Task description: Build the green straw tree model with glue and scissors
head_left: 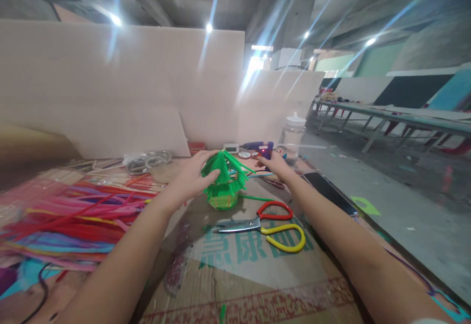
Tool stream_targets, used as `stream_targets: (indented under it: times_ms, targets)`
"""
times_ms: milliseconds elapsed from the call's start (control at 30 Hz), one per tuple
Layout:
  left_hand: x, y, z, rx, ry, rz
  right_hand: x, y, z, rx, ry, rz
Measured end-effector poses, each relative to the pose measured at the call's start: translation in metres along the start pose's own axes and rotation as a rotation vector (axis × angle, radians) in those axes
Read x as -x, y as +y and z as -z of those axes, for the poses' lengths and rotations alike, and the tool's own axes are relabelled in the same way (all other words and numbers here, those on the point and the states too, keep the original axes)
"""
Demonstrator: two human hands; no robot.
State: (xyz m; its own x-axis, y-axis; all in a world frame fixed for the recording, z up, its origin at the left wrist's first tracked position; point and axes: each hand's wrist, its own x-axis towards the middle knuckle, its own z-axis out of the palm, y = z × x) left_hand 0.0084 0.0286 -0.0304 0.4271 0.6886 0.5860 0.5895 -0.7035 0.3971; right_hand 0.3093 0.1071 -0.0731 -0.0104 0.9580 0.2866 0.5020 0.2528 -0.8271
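Observation:
My left hand [202, 175] is closed around the upper left side of a small green cone-shaped craft piece [225, 186], with layered fringes of pipe cleaner, standing on the cardboard. Toward the back right, my right hand [274, 164] has its fingers wrapped round the handle of a dark blue glue gun [262, 147], which shows a small red light. Its nozzle points left. In front of the craft piece lie scissors [243, 226] with one red and one yellow handle. A loose green pipe cleaner [257, 198] lies behind them.
Many coloured pipe cleaners [81, 211] are heaped at the left. A lidded clear bottle [294, 135] stands at the back right, and a dark phone [329, 194] lies by the right edge. Rolls of wire [149, 161] and a white panel [121, 88] are behind.

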Motion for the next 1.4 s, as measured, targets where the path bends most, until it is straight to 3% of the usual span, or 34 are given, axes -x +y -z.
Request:
stream_targets:
  times_ms: [200,333,500,600,767,933,1133,1400]
  targets:
    - [-0.002,-0.001,-0.001,0.023,0.031,0.004,0.018,-0.026,0.027,-0.217,0.098,0.129]
    - [-0.002,0.002,-0.001,0.057,0.019,0.018,0.045,-0.051,0.027,-0.344,-0.019,0.192]
    - [-0.002,0.006,0.002,0.031,0.019,0.017,0.074,-0.082,0.025,-0.155,-0.154,0.161]
    - [-0.001,0.007,0.003,0.031,0.011,0.014,0.08,-0.092,0.026,0.041,-0.119,0.192]
    - [-0.001,0.009,0.005,0.032,-0.007,0.033,0.085,-0.096,0.028,0.1,-0.106,0.351]
    - [-0.001,0.01,0.005,0.046,-0.009,0.029,0.088,-0.093,0.023,0.022,-0.174,0.372]
    - [-0.001,0.012,0.005,0.003,-0.003,0.007,0.087,-0.088,0.018,0.088,-0.052,0.42]
    - [0.001,0.009,0.004,-0.035,0.005,-0.011,0.088,-0.09,0.016,0.142,-0.042,0.368]
